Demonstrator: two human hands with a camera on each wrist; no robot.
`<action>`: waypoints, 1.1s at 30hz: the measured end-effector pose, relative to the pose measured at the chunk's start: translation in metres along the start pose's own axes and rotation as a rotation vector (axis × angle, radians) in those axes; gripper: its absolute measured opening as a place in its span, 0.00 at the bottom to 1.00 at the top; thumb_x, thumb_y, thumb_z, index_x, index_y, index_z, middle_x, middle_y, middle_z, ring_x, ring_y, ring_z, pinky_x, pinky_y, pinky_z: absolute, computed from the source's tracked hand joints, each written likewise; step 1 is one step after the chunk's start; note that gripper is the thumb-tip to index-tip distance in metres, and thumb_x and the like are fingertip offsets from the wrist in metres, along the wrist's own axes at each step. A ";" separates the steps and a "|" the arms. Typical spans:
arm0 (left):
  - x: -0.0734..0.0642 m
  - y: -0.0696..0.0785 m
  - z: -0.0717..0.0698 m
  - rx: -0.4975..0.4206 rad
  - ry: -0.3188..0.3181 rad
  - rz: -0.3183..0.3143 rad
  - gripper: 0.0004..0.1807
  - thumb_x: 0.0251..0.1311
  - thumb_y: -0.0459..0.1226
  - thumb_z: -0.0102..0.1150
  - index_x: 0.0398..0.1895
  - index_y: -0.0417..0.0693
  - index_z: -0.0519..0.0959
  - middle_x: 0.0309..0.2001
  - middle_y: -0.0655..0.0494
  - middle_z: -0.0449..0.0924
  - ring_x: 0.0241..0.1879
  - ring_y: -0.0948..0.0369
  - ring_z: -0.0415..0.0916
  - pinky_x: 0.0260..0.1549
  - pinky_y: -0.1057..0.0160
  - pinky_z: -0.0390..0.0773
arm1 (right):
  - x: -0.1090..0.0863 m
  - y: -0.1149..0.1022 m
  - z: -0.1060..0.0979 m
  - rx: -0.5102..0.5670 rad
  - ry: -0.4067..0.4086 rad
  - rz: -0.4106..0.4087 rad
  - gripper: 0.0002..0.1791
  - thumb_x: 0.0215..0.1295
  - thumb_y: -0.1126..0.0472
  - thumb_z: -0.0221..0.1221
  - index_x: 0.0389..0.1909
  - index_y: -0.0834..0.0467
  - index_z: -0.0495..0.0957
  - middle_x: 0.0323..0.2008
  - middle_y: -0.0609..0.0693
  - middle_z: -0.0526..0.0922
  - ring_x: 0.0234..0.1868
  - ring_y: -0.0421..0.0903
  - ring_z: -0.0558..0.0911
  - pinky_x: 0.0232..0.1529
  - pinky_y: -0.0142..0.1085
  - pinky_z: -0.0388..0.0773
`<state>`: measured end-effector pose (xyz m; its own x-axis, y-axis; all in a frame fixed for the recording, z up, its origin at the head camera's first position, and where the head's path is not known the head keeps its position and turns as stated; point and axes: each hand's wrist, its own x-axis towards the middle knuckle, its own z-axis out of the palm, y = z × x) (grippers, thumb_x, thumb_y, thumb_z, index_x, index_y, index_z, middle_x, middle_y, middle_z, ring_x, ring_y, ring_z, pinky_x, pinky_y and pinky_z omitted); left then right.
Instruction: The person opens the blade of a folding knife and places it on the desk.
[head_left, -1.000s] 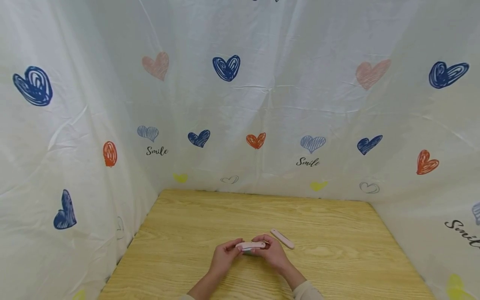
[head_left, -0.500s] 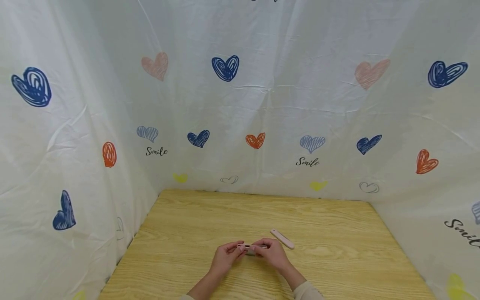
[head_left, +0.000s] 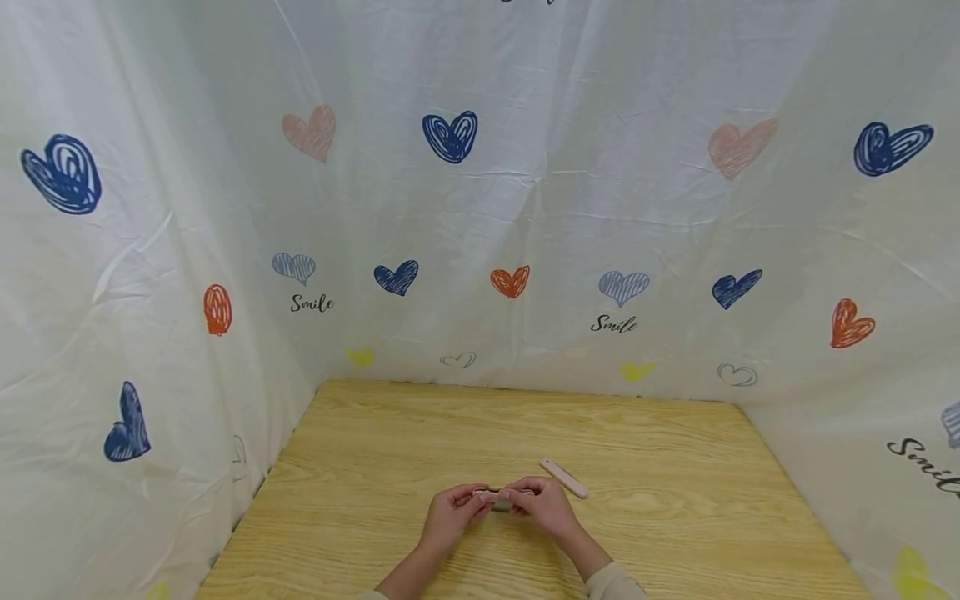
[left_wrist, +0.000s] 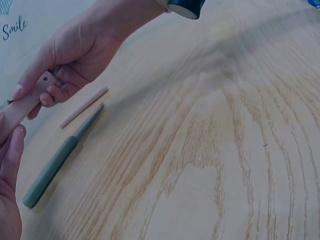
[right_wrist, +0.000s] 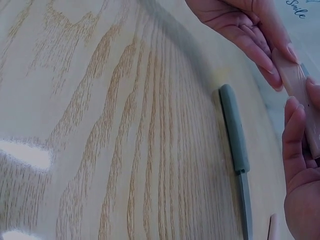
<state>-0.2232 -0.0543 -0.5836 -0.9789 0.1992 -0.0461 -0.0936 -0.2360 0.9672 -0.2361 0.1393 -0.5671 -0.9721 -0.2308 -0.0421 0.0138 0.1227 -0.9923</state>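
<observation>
Both hands hold a pale pink handle-shaped piece [left_wrist: 24,106] with a small hole near one end. In the head view it lies between the thumbs, largely covered by fingers. My left hand [head_left: 452,515] pinches its left end, and my right hand [head_left: 546,508] pinches the end with the hole. Directly below lies a green-handled tool [right_wrist: 234,131] with a narrow, tapering blade, mostly hidden by the hands in the head view. Past the right hand, a second slim pink piece [head_left: 564,478] rests on the table with a dark line along it.
A wood-grain table [head_left: 375,433] lies under everything. White curtain [head_left: 555,250] printed with hearts and "Smile" closes off the back and both sides. A dark cylindrical device [left_wrist: 186,7] sits on the right wrist.
The held pink piece has turned between the fingers, from its broad side facing the head camera, through edge-on, to a slight tilt. Both hands stay almost in place.
</observation>
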 end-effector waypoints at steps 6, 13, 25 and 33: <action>0.000 0.000 -0.001 -0.001 0.001 -0.008 0.24 0.61 0.32 0.62 0.53 0.19 0.72 0.37 0.50 0.86 0.36 0.68 0.84 0.41 0.71 0.83 | 0.003 0.006 -0.001 0.012 -0.010 -0.009 0.16 0.60 0.63 0.66 0.39 0.74 0.82 0.30 0.59 0.86 0.23 0.36 0.82 0.29 0.31 0.84; 0.000 0.002 -0.001 0.067 0.016 0.009 0.22 0.60 0.34 0.63 0.50 0.21 0.75 0.33 0.56 0.84 0.34 0.69 0.82 0.39 0.70 0.84 | 0.001 0.005 -0.001 -0.005 -0.020 0.003 0.15 0.61 0.62 0.65 0.40 0.72 0.82 0.28 0.54 0.85 0.21 0.36 0.78 0.25 0.27 0.80; -0.003 0.002 -0.006 0.087 -0.195 -0.015 0.21 0.59 0.32 0.64 0.47 0.19 0.75 0.36 0.48 0.87 0.36 0.64 0.84 0.43 0.58 0.84 | -0.003 0.002 -0.005 -0.168 -0.190 -0.076 0.13 0.64 0.57 0.63 0.36 0.64 0.86 0.31 0.48 0.87 0.26 0.31 0.77 0.26 0.24 0.74; -0.003 -0.007 -0.008 0.063 -0.263 -0.018 0.19 0.59 0.32 0.64 0.43 0.19 0.74 0.30 0.59 0.86 0.36 0.62 0.85 0.41 0.60 0.85 | -0.002 0.006 -0.004 -0.296 -0.226 -0.171 0.11 0.66 0.57 0.61 0.30 0.60 0.84 0.27 0.46 0.84 0.23 0.28 0.74 0.23 0.21 0.70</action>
<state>-0.2213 -0.0612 -0.5923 -0.8957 0.4447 -0.0048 -0.0909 -0.1725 0.9808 -0.2354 0.1445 -0.5720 -0.8781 -0.4741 0.0640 -0.2439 0.3285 -0.9125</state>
